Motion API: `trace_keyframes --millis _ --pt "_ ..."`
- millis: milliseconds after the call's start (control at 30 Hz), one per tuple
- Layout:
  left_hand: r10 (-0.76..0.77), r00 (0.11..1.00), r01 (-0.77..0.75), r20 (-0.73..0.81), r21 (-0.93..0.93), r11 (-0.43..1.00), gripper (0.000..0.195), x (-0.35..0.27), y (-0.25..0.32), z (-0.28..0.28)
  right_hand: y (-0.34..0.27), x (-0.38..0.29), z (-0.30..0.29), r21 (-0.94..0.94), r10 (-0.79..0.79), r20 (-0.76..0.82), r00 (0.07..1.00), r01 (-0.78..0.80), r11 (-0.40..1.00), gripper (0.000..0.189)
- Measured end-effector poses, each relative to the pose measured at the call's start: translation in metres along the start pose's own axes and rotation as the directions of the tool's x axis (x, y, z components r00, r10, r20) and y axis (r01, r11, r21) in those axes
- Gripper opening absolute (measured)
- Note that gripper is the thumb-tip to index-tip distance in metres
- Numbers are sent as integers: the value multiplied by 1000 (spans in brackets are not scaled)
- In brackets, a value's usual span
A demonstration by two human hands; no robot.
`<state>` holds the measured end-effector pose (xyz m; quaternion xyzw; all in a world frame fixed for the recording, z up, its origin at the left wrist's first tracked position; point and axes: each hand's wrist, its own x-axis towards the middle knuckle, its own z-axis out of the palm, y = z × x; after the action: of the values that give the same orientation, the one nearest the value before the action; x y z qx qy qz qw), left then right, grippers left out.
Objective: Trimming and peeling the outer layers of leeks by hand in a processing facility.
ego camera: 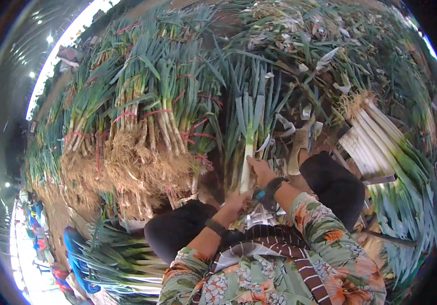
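Observation:
Upright in front of me stands a single leek, its clean white shaft low and its green leaves fanning away from me. My left hand grips it around the lower end, which the fingers hide. Higher on the shaft, my right hand holds the leek's right side with its fingertips. More green leek leaves lie just behind this leek. Trimmed white-shafted leeks are stacked to my right, their short roots pointing away from me.
Bundles of untrimmed leeks with shaggy roots, bound with red ties, fill the left. Loose leaf trimmings cover the ground at the upper right. More leeks lie by my left knee. A sandalled foot is ahead of my right knee.

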<state>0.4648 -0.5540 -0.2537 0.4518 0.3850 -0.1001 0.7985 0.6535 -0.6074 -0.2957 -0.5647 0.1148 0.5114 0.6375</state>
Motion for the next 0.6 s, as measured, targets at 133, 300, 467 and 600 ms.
trace_keyframes --millis 133,300,467,600 --pt "-86 996 83 -12 -138 987 27 -16 18 9 0 16 -15 65 78 65 995 -82 995 34" --pt "4 993 6 -121 83 997 26 -14 9 -1 10 21 -7 -171 -167 4 986 165 971 37" --pt "207 958 -52 -199 588 807 32 -2 -7 7 2 -5 -9 -484 -448 -51 893 370 793 38" --pt "295 928 -43 -229 719 694 32 24 -72 -34 -4 -37 20 -595 -693 136 708 618 514 35"
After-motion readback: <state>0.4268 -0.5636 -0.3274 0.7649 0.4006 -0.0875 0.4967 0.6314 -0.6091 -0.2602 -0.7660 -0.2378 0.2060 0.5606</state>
